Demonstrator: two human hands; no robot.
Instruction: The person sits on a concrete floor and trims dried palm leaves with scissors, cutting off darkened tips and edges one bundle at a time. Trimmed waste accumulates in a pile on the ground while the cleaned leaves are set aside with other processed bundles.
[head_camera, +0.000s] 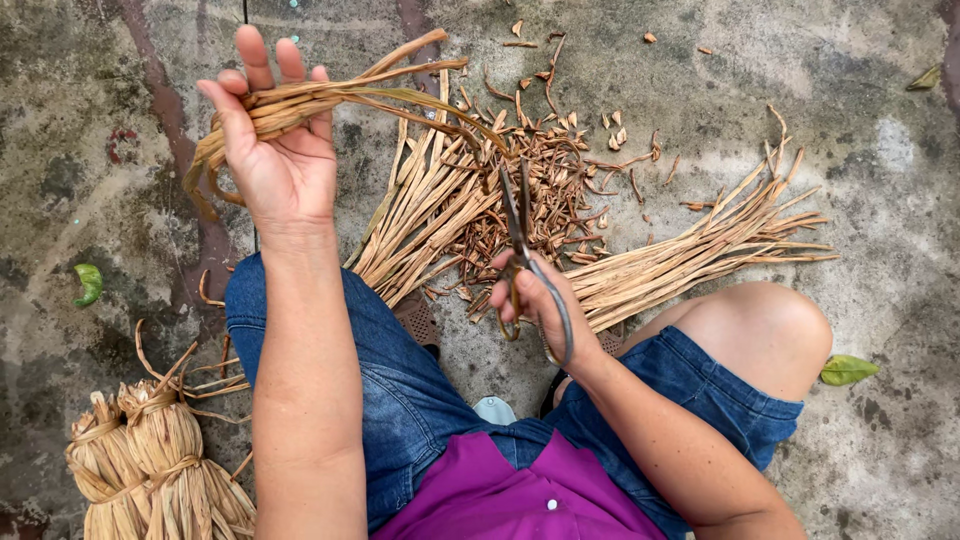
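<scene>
Left hand (275, 150) raised, fingers curled round a bent hank of strips (330, 95); right hand (535, 300) grips scissors (520, 235), blades near shut, just short of the hank; trimming step, I judge; next cut needs blades opened onto the ends.

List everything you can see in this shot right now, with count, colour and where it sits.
Held strips: one bunch, tan, in the left hand, bent over, upper left.
Scissors: one pair, dark metal, in the right hand, blades pointing up, centre.
Loose strip piles: two, tan; one at centre, one to the right.
Cut scraps: many, brown, on the ground at upper centre.
Tied bundles: about three, straw-coloured, lower left.
Leaves: three, green; left, right, upper right.
Ground: mottled grey concrete.
Shorts: blue denim.
Shirt: purple.
Left hand: raised, gripping strips.
Right hand: in the scissor handles.
</scene>
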